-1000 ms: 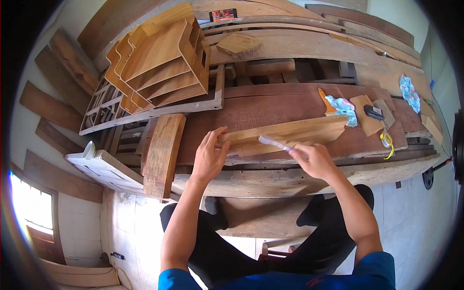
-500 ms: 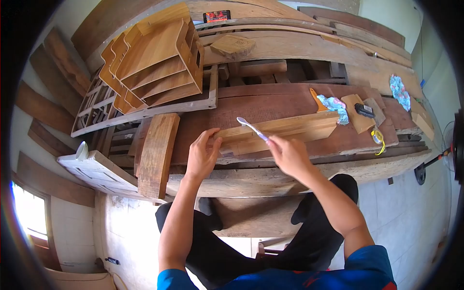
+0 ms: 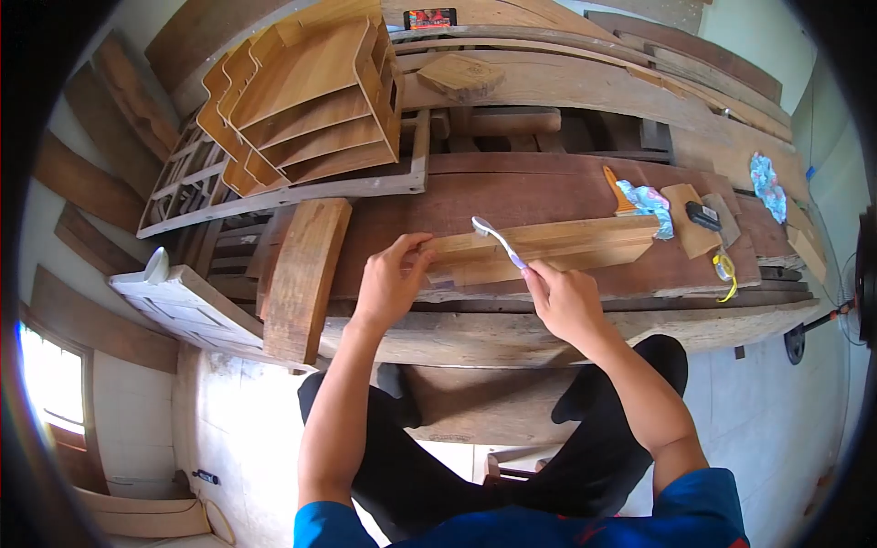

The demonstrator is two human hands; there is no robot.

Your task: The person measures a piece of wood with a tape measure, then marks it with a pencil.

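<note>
A white and purple toothbrush is pinched in my right hand, its bristle head pointing up and left over a long, light-brown wooden piece. This piece lies across the reddish-brown plank in front of me. At its left end my left hand grips it between thumb and fingers. Just left of that hand, a thick wooden block lies lengthwise towards me.
A tiered wooden tray organizer stands at the back left. On the right are an orange-handled brush, crumpled blue cloth, a black object on a wood block, and a yellow tape measure. A white bowl-like item sits far left.
The view has shifted slightly, so the scene sits further right and higher. My right hand has drawn a little towards me with the toothbrush; my left hand keeps its place on the wooden piece.
</note>
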